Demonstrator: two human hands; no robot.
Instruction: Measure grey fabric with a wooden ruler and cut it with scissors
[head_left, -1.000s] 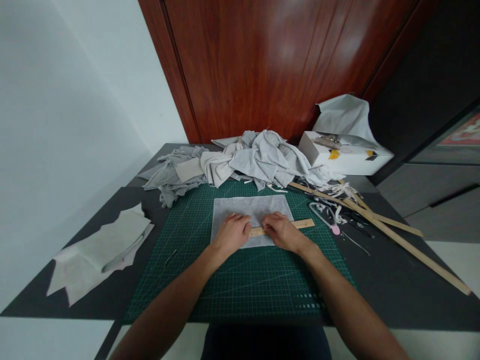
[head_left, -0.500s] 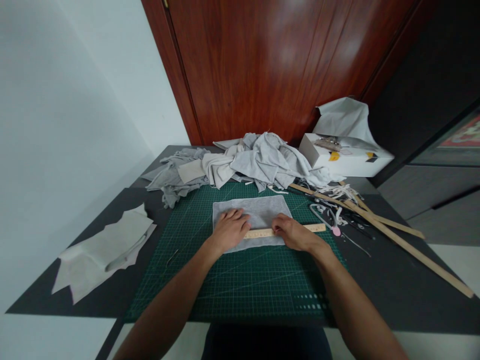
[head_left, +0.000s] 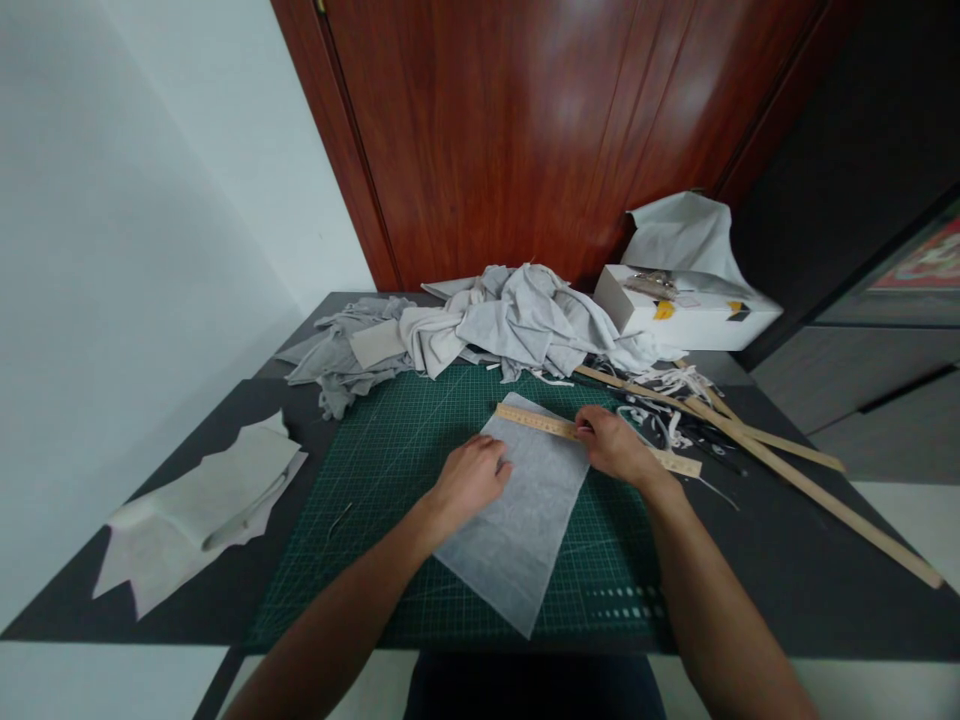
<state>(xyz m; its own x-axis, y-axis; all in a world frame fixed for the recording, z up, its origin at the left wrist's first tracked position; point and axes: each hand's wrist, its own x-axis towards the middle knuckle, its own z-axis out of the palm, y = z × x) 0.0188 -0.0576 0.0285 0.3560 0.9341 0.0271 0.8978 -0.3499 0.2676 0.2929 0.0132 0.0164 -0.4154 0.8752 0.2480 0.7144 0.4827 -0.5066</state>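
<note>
A grey cloth piece [head_left: 525, 510] lies turned at an angle on the green cutting mat [head_left: 390, 440], one corner near the mat's front edge. Across its far end runs a short wooden ruler [head_left: 536, 420], which passes under my right hand [head_left: 606, 440] and comes out on the other side. The fingers of my right hand are closed on the ruler. My left hand [head_left: 472, 475] rests at the cloth's left edge with its fingers curled; whether it pinches the cloth is hard to see.
Piled grey and white fabric [head_left: 517, 320] lines the back, beside a white box [head_left: 690, 310]. Long wooden strips [head_left: 817, 490] and tangled cords [head_left: 667, 415] lie on the right. A folded pale cloth [head_left: 210, 500] is on the left, and a small thin tool [head_left: 340, 520] on the mat.
The cloth has been turned from lying crosswise to pointing toward me. The ruler has moved away and right with my right hand. My left hand has curled from flat.
</note>
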